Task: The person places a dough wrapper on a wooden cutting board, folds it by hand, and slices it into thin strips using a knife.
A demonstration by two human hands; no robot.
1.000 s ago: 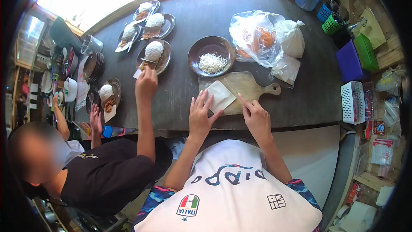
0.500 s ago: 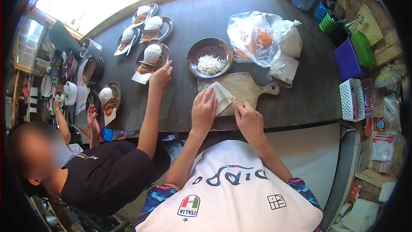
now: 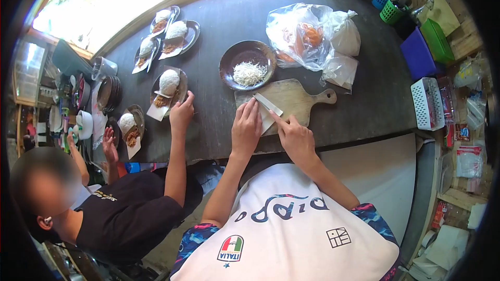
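A white paper napkin [image 3: 270, 105], folded into a narrow shape, lies on the wooden cutting board [image 3: 315, 98]. My left hand [image 3: 246, 127] holds the napkin's left side down, its fingers close together. At the other side, my right hand [image 3: 296, 138] grips the lower right edge with the index finger stretched along the paper. Part of the napkin is hidden under my fingers. Just behind the board stands a dark brown plate [image 3: 225, 66] with white shreds [image 3: 250, 74] on it.
A co-worker's hand [image 3: 182, 112] touches a plate of rice [image 3: 169, 81] at the left. Several similar plates stand behind it. Clear plastic bags [image 3: 299, 34] with orange food lie at the back. Baskets, including a white one [image 3: 428, 104], line the right side.
The napkin has gone from a wider folded shape to a narrower one under my hands. My right hand has shifted slightly left along it. The camera view has turned a little.
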